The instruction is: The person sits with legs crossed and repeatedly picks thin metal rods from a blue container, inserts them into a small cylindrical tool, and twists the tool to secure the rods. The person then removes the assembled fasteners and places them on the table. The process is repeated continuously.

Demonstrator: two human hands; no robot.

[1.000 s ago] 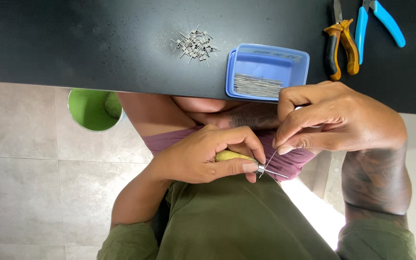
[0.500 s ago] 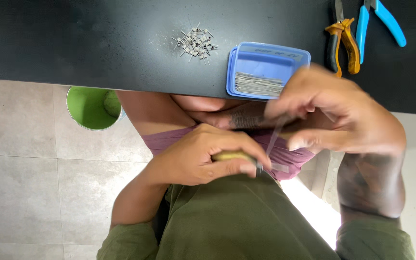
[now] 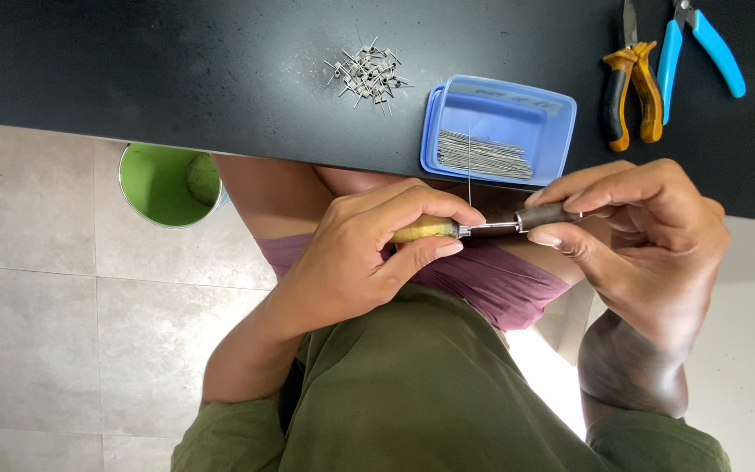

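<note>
A black worktop is running along the top of the view, with pale floor tiles lying below its edge, and the person is sitting at it in an olive shirt. The left hand is curling closed around the yellowish handle of a small hand tool, thumb and forefinger pinching near its metal collar. The right hand is closing its fingertips on a short dark cylindrical piece at the tool's metal tip, the two parts meeting between the hands, just below the table edge and above the lap. A thin wire is standing up from that joint. The wire looks light, springy and easily bent, so it is best gripped low, close to the collar; the handle looks firm and unlikely to slip.

Just beyond the hands, a blue plastic tray is holding a bundle of straight wires. A heap of small bent wire pieces is lying to its left. Orange-handled pliers and blue-handled cutters are resting near the right end. A green bucket is sitting on the floor.
</note>
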